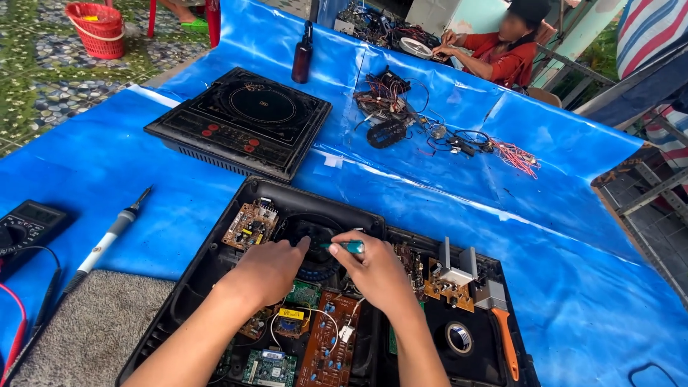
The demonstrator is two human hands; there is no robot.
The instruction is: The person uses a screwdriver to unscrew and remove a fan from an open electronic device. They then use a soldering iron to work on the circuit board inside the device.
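Green screwdriver (349, 246) is gripped by right hand (376, 272) over the fan (315, 231); case (215, 251) steadied by left hand (269, 271), fingers loose

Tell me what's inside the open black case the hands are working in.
Inside the open black case: brown and green circuit boards, a black fan, a tape roll. The left hand and right hand cover the middle.

Bright, even daylight, soft shadows, mild glare on the blue tarp (502, 215), sharp focus.
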